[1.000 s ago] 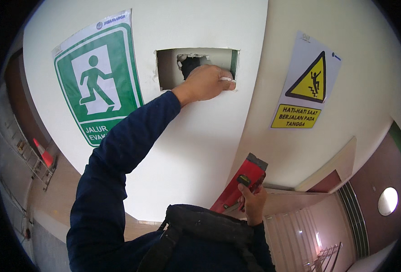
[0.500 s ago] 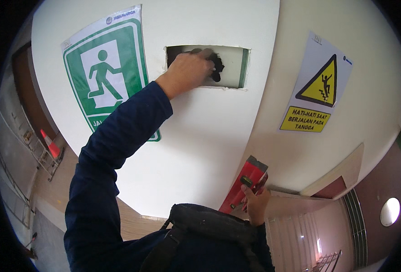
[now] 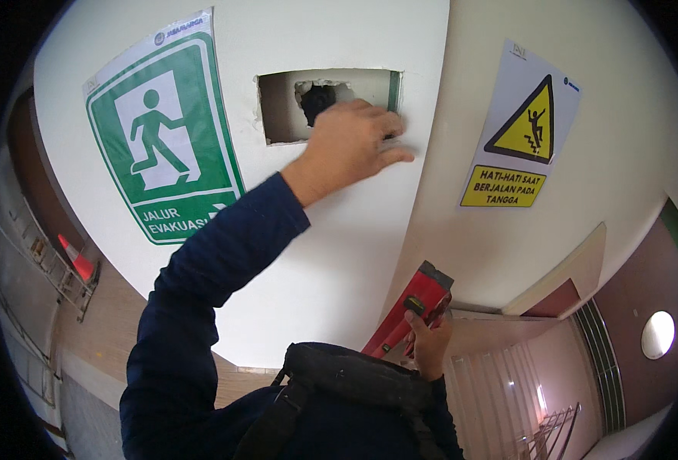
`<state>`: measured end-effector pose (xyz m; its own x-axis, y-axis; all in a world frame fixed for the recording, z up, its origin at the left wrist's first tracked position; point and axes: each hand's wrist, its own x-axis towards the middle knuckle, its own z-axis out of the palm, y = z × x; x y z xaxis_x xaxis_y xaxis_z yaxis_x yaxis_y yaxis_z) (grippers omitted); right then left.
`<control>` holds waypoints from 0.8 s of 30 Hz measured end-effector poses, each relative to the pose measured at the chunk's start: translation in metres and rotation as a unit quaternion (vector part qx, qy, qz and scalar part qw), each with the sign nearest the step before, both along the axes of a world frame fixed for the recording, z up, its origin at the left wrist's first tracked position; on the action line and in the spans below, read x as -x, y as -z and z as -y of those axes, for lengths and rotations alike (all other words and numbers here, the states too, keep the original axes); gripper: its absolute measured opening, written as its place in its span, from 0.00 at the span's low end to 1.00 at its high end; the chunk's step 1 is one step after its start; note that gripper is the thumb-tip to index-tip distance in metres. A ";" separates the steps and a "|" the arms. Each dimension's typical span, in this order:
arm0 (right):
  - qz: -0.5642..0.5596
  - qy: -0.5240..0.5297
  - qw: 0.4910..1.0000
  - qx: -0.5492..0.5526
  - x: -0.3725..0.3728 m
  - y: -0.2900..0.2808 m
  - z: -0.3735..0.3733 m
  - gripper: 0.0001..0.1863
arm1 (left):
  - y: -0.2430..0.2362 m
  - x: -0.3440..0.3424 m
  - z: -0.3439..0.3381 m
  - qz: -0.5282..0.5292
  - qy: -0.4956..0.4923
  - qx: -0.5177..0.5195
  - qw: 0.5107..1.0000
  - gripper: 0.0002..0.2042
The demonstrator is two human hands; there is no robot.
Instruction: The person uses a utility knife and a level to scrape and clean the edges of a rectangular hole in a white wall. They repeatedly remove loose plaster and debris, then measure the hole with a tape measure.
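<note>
A rectangular opening (image 3: pixel 280 115) is cut into the white wall panel (image 3: pixel 331 253). In its back surface is a smaller, rough-edged dark hole (image 3: pixel 317 102). My left hand (image 3: pixel 347 149) is raised in front of the opening's lower right part, thumb and fingers apart, with nothing seen in it. Part of the opening is hidden behind the hand, and whether the fingers touch its edge I cannot tell. Lower and to the right, my right hand (image 3: pixel 431 346) grips a red spirit level (image 3: pixel 406 310), held tilted with its dark end cap uppermost.
A green running-figure sign (image 3: pixel 155 130) is on the panel left of the opening. A yellow warning sign (image 3: pixel 519 138) hangs on the right-hand wall. Far left stand an orange cone (image 3: pixel 77 258) and a metal ladder (image 3: pixel 47 257). A metal railing (image 3: pixel 554 433) shows at lower right.
My left hand has moved rightward and down from the opening's middle, uncovering the rough hole, and its fingers have spread. The view has shifted slightly. My right hand keeps hold of the spirit level.
</note>
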<state>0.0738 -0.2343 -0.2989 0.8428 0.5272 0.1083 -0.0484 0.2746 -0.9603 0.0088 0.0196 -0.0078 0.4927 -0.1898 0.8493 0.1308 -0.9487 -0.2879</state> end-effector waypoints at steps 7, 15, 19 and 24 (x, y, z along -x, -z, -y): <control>0.007 0.003 1.000 0.016 0.005 -0.006 0.007 0.10 | 0.007 -0.013 -0.014 0.015 -0.051 0.082 0.995 0.08; 0.030 -0.010 0.999 0.015 0.002 -0.018 0.006 0.13 | 0.019 0.048 -0.012 0.044 0.000 -0.020 0.999 0.11; 0.059 -0.085 0.994 0.018 0.005 -0.064 -0.002 0.18 | 0.130 0.096 0.038 -0.211 0.168 0.355 0.895 0.28; 0.130 -0.164 0.978 -0.003 0.022 -0.131 -0.034 0.20 | 0.199 0.097 0.046 -0.220 0.265 0.576 0.741 0.25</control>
<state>0.0514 -0.2006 -0.1680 0.5728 0.7627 0.3004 0.1105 0.2913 -0.9502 -0.0881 -0.0267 -0.2069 0.8858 0.2713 0.3765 -0.2134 -0.4825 0.8495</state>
